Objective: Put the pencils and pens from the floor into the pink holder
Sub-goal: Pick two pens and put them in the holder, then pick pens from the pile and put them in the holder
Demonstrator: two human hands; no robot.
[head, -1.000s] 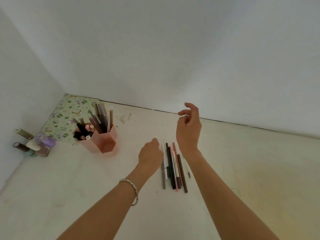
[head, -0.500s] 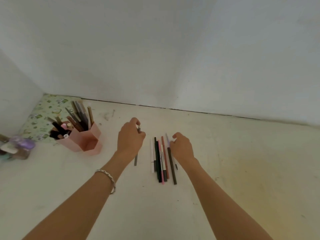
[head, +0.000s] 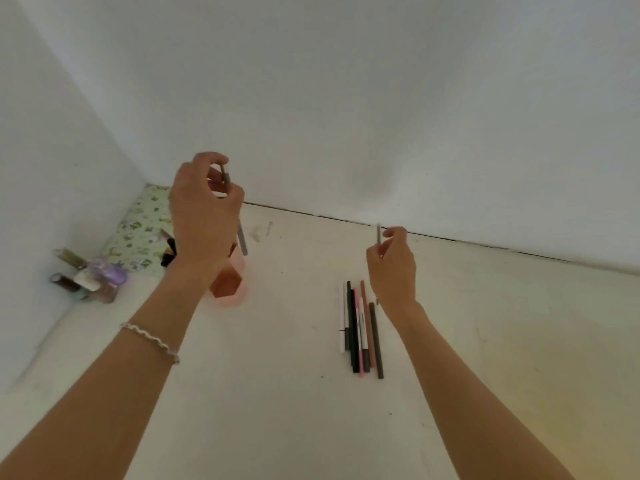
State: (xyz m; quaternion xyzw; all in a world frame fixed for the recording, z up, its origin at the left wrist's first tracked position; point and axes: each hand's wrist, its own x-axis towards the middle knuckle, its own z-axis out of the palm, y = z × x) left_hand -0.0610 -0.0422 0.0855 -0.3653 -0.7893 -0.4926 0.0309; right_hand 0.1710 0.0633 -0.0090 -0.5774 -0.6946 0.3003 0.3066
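Head view. The pink holder stands on the pale floor near the corner of the white wall. It is largely hidden by the left wrist.

The left hand is raised directly above the holder, fingers curled and pinching a grey pencil. The pencil hangs nearly upright, its lower end at the holder's upper right rim; whether it touches cannot be told.

To the right of the holder, well apart from it, the right hand is lifted off the floor and pinches a thin grey pen at its fingertips, with the pen pointing upward.

A row of pens and pencils lies side by side on the floor to the right of the holder, just below and left of the right hand.

Behind and to the left of the holder lies a green patterned cloth. Farther left is a cluster of small bottles. A bracelet circles the left forearm, nearer the camera than the holder.
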